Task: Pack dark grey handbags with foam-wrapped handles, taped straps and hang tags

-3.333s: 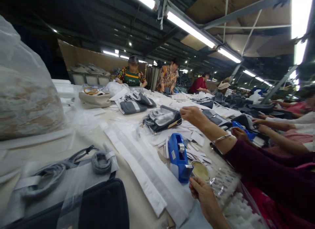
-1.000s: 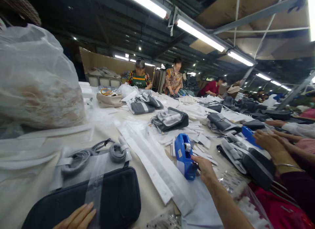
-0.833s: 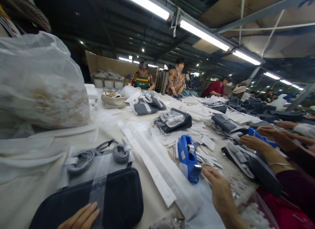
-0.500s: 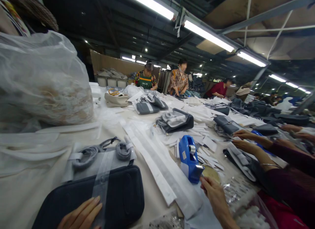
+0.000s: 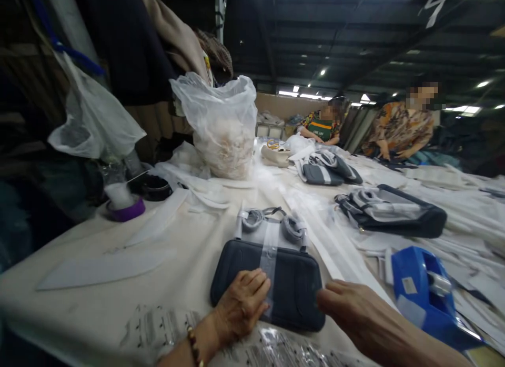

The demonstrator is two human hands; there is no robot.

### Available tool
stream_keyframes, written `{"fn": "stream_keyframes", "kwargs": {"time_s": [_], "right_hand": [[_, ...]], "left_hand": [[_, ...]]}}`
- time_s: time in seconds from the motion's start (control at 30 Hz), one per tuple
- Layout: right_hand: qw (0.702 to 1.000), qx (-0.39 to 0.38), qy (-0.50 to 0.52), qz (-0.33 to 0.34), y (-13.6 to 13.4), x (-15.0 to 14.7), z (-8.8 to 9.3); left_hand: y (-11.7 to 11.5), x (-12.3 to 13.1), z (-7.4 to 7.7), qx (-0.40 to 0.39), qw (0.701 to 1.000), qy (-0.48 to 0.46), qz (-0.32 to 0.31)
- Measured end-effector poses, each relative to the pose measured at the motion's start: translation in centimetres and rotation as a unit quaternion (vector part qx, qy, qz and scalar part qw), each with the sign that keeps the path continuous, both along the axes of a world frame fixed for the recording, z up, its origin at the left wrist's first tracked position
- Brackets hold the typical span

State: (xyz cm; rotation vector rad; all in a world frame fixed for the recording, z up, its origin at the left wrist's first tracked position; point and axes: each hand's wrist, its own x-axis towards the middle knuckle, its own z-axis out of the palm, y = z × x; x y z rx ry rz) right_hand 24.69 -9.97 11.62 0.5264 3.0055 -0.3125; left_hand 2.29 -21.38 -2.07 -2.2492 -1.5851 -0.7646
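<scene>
A dark grey zip pouch (image 5: 294,288) lies flat on the cloth-covered table in front of me. A strip of clear tape (image 5: 269,251) runs across it up to a clear-wrapped grey coiled strap (image 5: 272,225) at its far edge. My left hand (image 5: 242,301) rests on the pouch's near left part, fingers lying flat beside the tape. My right hand (image 5: 351,309) hovers at the pouch's right edge, fingers curled together and slightly blurred; what they hold is hidden. A blue tape dispenser (image 5: 422,293) stands just right of that hand.
A bulging clear plastic bag (image 5: 224,125) stands behind the pouch. A purple-based cup (image 5: 122,204) sits at the left, long white strips (image 5: 102,267) lie nearby. Another dark pouch (image 5: 394,214) lies to the right. Clear packets (image 5: 276,348) cover the near edge. Two people (image 5: 402,128) work at the far end.
My view has swung left and down onto the pouch. My right hand left the tape dispenser and came over to the pouch's right edge. My left hand stayed on the pouch.
</scene>
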Motion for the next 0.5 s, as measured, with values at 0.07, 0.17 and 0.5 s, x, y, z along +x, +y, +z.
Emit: {"fn": "stream_keyframes", "kwargs": {"time_s": [0.07,0.17,0.5], "right_hand": [[0.992,0.037,-0.062,0.106,0.8,-5.2,1.4],[0.968,0.073,-0.138,0.198,2.7,-10.4,0.5],[0.942,0.034,-0.233,0.241,6.2,-15.6,-3.6]], "left_hand": [[0.0,0.0,-0.4,-0.011,1.000,-0.010,-0.003],[0.1,0.0,-0.8,-0.015,0.999,-0.033,-0.007],[1.3,0.2,-2.7,0.089,0.995,-0.046,0.023]]}}
